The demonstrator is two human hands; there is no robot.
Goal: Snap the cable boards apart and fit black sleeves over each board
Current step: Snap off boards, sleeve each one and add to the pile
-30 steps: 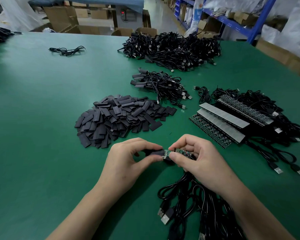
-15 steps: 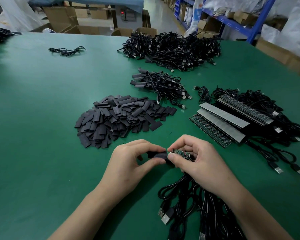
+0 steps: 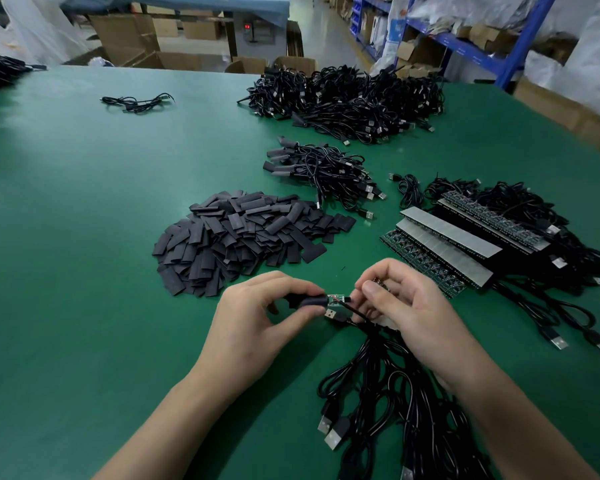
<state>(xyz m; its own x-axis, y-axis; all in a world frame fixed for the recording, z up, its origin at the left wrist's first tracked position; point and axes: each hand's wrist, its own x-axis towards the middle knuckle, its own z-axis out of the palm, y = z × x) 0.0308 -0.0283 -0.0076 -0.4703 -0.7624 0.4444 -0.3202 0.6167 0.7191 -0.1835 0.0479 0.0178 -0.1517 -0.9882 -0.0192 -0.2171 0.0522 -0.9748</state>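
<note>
Near the front edge of the bench (image 3: 84, 237), the left hand (image 3: 257, 317) pinches a black sleeve (image 3: 309, 302) pushed partway over a small board (image 3: 335, 299), whose green end sticks out to the right. The right hand (image 3: 406, 306) is curled round a mostly hidden strip (image 3: 381, 283) of boards, its fingertips at the board's cable, and loose cables (image 3: 395, 410) trail from under it toward the near edge. Just beyond the hands lies a heap (image 3: 243, 237) of sleeves, to its right stacked panels (image 3: 447, 244) of boards on more cables, and farther off a small bundle (image 3: 326, 171) of sleeved cables and a big cable pile (image 3: 343, 98).
</note>
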